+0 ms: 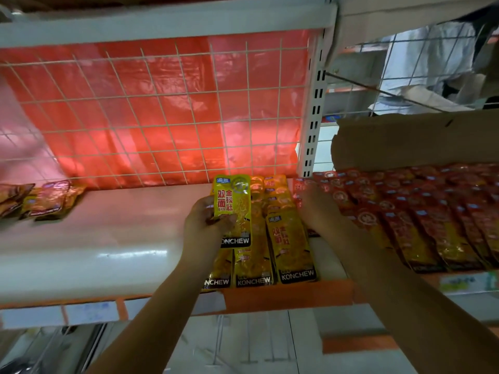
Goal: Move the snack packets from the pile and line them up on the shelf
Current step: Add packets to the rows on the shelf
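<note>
1. Snack packet, yellow, is pinched upright in the left hand, fingers curled round its lower edge, above the yellow rows on the shelf.
2. Right hand rests on the red packets; its finger position cannot be told.

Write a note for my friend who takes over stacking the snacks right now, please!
Left hand: holds one yellow packet above the yellow rows.
Right hand: fingers lie on packets where the yellow rows meet the red rows; grip unclear.
Done: several yellow rows lined up mid-shelf, beside the red rows.
Left: lay down the held packet; the loose pile at far left waits. Bare white shelf lies between.
</note>
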### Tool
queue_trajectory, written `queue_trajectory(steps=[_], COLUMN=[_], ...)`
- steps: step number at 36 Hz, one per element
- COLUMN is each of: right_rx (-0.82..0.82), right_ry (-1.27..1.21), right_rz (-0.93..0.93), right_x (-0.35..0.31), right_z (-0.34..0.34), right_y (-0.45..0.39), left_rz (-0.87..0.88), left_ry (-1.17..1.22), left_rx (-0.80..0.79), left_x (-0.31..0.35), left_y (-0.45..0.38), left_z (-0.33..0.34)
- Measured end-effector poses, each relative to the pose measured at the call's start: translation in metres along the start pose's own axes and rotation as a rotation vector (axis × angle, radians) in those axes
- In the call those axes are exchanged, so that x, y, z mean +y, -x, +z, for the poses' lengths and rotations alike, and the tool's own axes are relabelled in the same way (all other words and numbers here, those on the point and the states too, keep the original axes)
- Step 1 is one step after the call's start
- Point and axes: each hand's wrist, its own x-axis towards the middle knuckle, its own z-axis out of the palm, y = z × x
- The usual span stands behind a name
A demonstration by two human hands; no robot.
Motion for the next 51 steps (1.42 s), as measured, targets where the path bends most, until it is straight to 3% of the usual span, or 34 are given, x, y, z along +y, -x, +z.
queue_trajectory(steps=[3, 10, 22, 26, 31, 34, 51], right_rx=[-0.172, -0.179, -0.003, 0.062, -0.193, -0.240, 0.127], right_ry=[-0.073, -0.064, -0.231, -0.292, -0.398, -0.472, -0.505], right_rz=[0.012, 0.001, 0.036, -0.043, -0.027, -0.018, 0.088], right_x=[0.000, 0.003, 0.001, 0.004, 0.006, 0.009, -0.027], right_z=[0.001, -0.008, -0.019, -0.035, -0.041, -0.037, 0.006], right_y=[0.000, 0.004, 0.028, 0.052, 0.081, 0.090, 0.095], left_rz=[-0.002, -0.007, -0.021, -0.023, -0.018, -0.020, -0.046], left_ry=[0.010, -0.035, 0.014, 0.038, 0.056, 0.061, 0.070], left_rx=[-0.002, 0.012, 0.006, 0.018, 0.002, 0.000, 0.024], left_x=[0.000, -0.001, -0.006, -0.008, -0.013, -0.015, -0.019], left_y=[-0.001, -0.003, 0.004, 0.008, 0.015, 0.018, 0.037], left_z=[0.000, -0.003, -0.001, -0.003, 0.000, 0.003, 0.004])
